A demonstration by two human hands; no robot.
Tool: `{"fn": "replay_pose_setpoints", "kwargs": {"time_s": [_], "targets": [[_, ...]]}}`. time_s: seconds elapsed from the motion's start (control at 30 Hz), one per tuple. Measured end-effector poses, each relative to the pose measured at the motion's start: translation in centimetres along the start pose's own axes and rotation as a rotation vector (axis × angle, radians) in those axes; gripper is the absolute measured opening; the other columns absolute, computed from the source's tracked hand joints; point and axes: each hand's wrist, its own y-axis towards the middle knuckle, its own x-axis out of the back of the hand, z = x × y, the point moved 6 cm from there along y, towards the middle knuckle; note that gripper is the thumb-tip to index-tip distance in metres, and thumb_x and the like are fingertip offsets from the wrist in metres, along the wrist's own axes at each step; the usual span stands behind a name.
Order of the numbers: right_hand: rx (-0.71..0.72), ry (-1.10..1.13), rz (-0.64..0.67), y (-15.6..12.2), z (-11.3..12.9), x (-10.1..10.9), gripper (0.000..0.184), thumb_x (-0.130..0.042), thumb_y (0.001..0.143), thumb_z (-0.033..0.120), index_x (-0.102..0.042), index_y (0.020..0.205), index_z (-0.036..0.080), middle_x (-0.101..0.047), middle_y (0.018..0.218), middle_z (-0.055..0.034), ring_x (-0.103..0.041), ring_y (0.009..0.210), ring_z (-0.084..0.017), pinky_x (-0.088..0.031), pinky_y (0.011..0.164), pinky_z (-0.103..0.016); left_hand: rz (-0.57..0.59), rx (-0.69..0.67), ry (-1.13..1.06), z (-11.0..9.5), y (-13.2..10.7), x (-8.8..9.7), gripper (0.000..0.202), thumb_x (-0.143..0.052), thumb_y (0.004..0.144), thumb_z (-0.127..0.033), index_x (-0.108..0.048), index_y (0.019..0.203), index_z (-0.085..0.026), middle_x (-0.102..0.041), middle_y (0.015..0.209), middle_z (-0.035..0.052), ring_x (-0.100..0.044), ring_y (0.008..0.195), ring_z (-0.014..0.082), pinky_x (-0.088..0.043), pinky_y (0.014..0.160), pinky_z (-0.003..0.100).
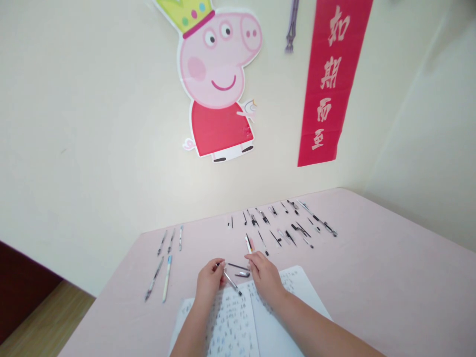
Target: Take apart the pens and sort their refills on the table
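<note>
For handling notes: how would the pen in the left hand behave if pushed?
The pen looks slim and round, so it probably rolls on the flat table. Likely light and stiff: the left hand holds it straight by one end.

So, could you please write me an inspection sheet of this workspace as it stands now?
Surface: pink table, set against the wall.
Job's things: slim pen, slanted over an open, handwritten notebook.
Clutter: five whole pens at the left; rows of pen parts at the far side; two small dark parts between the hands.
Hands: left hand pinches the slim pen; right hand rests at the notebook's top edge, grip unclear.
Cables: nothing seen.
Surroundings: pig poster and red banner on the wall; wooden floor lower left.
</note>
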Motion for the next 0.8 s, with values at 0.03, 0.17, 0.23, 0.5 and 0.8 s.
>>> {"fn": "replay_pose_setpoints", "kwargs": {"time_s": [0.03,0.17,0.23,0.5,0.8], "targets": [[0.035,0.036,0.018,0.0,0.3,-0.1,0.029,-0.037,0.086,0.016,-0.061,0.101,0.020,-0.062,0.096,-0.0060,-0.058,0.087,-0.016,-0.043,0.078,-0.027,0.011,0.000,0.011,0.1,0.0,-0.1,0.044,-0.052,0.066,-0.051,-0.060,0.087,-0.014,-0.048,0.045,-0.0052,-0.046,0.039,0.0109,-0.039,0.040,0.023],[0.081,0.108,0.073,-0.2,0.9,-0.7,0.028,-0.042,0.084,0.016,-0.061,0.104,0.020,-0.065,0.095,-0.0058,-0.059,0.089,-0.016,-0.043,0.082,-0.028,0.056,-0.039,0.097,-0.3,-0.2,-0.4,0.037,-0.050,0.069,-0.047,-0.062,0.082,-0.014,-0.050,0.044,-0.0038,-0.048,0.040,0.0119,-0.039,0.042,0.023],[0.043,0.100,0.080,-0.2,0.7,-1.0,0.025,-0.045,0.082,0.017,-0.060,0.102,0.020,-0.066,0.092,-0.0051,-0.060,0.085,-0.016,-0.043,0.078,-0.027,0.070,-0.074,0.168,-0.9,-0.5,-0.5,0.033,-0.049,0.072,-0.042,-0.063,0.082,-0.015,-0.052,0.046,-0.0029,-0.050,0.042,0.0124,-0.038,0.044,0.023],[-0.002,0.060,0.158,-0.4,0.7,-1.7,0.017,-0.048,0.077,0.016,-0.063,0.083,0.020,-0.064,0.074,-0.0006,-0.057,0.068,-0.014,-0.042,0.065,-0.023,0.031,-0.170,0.374,-2.8,-1.3,-0.2,0.028,-0.049,0.073,-0.034,-0.067,0.085,-0.016,-0.062,0.055,0.0022,-0.059,0.057,0.0174,-0.040,0.054,0.025],[0.007,0.136,0.123,-0.2,0.5,-1.7,0.022,-0.048,0.078,0.015,-0.066,0.091,0.019,-0.067,0.085,-0.0043,-0.060,0.074,-0.016,-0.045,0.072,-0.027,0.015,-0.160,0.434,-2.4,-1.0,0.1,0.032,-0.046,0.078,-0.034,-0.064,0.094,-0.014,-0.060,0.053,0.0008,-0.058,0.055,0.0165,-0.038,0.056,0.025]]}}
